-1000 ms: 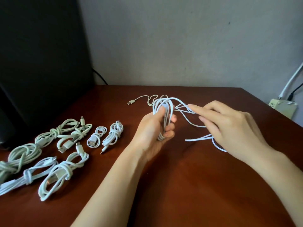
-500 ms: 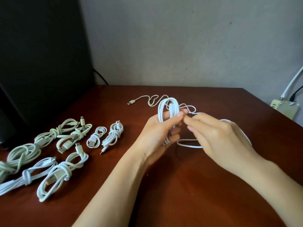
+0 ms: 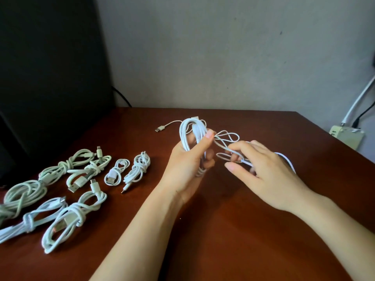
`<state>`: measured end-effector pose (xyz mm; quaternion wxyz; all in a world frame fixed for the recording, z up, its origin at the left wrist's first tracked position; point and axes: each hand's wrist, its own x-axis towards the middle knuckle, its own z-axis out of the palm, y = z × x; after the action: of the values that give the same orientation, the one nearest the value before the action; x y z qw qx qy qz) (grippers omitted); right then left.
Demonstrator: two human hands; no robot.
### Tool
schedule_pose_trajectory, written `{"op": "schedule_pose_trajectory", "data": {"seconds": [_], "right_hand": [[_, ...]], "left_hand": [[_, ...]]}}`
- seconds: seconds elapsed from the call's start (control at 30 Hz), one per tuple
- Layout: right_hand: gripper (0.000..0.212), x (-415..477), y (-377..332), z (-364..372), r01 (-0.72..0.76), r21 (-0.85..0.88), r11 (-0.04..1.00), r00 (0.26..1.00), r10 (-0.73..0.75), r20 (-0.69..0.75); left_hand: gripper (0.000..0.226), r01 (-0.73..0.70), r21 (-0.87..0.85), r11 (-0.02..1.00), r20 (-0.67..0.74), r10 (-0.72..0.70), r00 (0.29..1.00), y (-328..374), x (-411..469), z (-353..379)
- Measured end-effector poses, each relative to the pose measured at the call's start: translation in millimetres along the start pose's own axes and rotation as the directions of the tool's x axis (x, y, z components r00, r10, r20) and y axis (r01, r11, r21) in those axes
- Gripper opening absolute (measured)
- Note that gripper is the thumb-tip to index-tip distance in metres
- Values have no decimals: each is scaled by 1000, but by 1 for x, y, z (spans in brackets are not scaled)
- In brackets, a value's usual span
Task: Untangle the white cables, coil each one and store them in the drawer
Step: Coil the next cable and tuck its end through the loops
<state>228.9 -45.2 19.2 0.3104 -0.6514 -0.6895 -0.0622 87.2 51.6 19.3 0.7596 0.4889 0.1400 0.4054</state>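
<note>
Two hands meet above the middle of a red-brown worktop, seen from the head camera. The left hand stands upright with its fingers curled round a cable gathered into several long loops, the thumb pressed across the loops near their top. From that bunch, loose turns of the same cable run right to the right hand, whose curled fingers seem to pinch a strand between fingertips and thumb, though the contact is partly hidden. Beyond the right hand, a further arc of cable curves over the worktop. The plug at the cable's free end lies on the worktop, behind and left of the left hand.

Seven tied bundles of white cable lie on the left part of the worktop, well apart from the hands, in two rough rows; the smallest is near the middle.

Behind the worktop stands a grey wall, with a dark panel at the left and a black cord beside it. A pale power strip sits off the right edge.
</note>
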Motion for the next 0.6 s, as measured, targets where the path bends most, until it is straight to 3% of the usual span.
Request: {"op": "schedule_pose_trajectory", "data": {"seconds": [0.13,0.3,0.43,0.6], "right_hand": [[32,3,5,4,51,-105,993,990,-64,-122],[10,0,12,0,34,-97,995,980,-52,-190],[30,1,4,-3,93,-221,971,964,-143,-223],[49,0,2,-3,203,-135,970,942,-231,-242]], "left_hand": [[9,-23,-84,996,1,23,1000,5,1,-1],[3,-46,-180,983,-74,33,997,12,5,-7],[11,-42,-176,983,-128,20,992,12,5,-8],[14,-48,-164,985,-154,23,988,12,5,-9]]}}
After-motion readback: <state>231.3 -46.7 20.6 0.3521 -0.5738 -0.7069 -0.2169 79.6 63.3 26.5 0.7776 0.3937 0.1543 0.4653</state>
